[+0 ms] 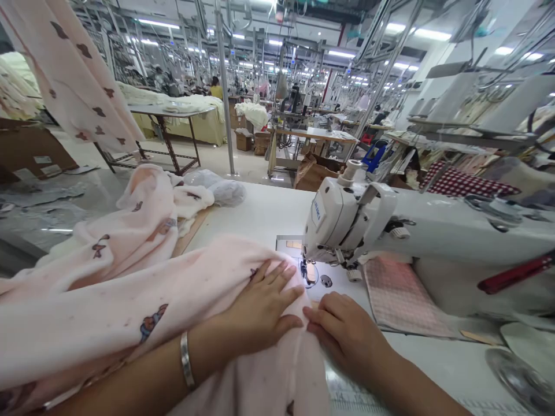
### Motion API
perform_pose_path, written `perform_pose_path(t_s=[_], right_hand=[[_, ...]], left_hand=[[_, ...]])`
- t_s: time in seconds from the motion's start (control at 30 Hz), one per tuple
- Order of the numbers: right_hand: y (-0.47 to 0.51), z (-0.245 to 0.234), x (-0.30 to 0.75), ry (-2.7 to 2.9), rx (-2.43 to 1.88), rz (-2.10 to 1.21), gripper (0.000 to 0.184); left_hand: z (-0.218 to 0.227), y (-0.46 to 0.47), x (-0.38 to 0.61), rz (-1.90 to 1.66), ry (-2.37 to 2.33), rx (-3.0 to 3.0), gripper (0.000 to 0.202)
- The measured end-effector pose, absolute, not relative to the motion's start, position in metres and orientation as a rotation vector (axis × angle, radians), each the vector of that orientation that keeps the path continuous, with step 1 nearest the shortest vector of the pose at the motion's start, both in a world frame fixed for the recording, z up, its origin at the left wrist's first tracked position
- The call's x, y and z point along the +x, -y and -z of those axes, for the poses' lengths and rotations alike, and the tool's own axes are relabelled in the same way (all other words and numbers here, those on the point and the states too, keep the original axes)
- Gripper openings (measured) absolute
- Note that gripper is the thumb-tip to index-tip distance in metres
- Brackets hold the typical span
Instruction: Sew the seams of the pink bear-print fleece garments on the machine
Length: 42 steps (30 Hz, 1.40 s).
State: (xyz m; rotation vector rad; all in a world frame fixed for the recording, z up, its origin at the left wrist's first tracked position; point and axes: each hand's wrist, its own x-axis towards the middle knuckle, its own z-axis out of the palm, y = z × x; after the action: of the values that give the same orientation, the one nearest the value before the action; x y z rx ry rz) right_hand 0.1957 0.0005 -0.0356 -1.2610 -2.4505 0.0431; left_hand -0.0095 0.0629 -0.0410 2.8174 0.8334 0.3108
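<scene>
Pink fleecy fabric with small printed bears [208, 277] spreads over the left of the sewing table, and its right edge lies close to the needle. My left hand [269, 297] rests flat on this fabric, fingers spread, just left of the presser foot [307, 273]. With thumb and fingertips together, my right hand [347, 326] pinches the fabric's edge in front of the foot. The white sewing machine [342, 219] has its head above and right of my hands, its lamp lighting the needle area.
A pink checked cloth [403, 294] lies under the machine arm. Ruler markings [359, 400] run along the table's front. Another length of printed fabric [82, 75] hangs at upper left. Clear plastic [223, 188] sits at the table's back edge. Thread cones [455, 98] stand at right.
</scene>
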Motion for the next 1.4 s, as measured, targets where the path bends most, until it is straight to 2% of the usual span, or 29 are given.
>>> perform_pose_path(t_s=[0.3,0.43,0.7,1.03,1.4], right_hand=[[-0.019,0.044,0.208,2.459,-1.14,0.072,0.017],[-0.016,0.045,0.208,2.466,-1.155,0.089,0.017],[-0.007,0.037,0.206,2.528,-1.001,0.048,0.015],[-0.014,0.043,0.206,2.496,-1.126,0.054,0.018],[-0.015,0.043,0.204,2.299,-1.406,0.046,0.023]], left_hand=[[0.032,-0.089,-0.002,-0.357,-0.659,2.85,0.046],[0.039,-0.071,0.002,-0.433,-0.651,2.907,0.014],[0.044,-0.074,0.002,-0.503,-0.544,2.892,0.014],[0.038,-0.124,0.009,-0.544,-0.606,2.862,0.02],[0.03,-0.122,0.012,-0.511,-0.781,2.774,0.017]])
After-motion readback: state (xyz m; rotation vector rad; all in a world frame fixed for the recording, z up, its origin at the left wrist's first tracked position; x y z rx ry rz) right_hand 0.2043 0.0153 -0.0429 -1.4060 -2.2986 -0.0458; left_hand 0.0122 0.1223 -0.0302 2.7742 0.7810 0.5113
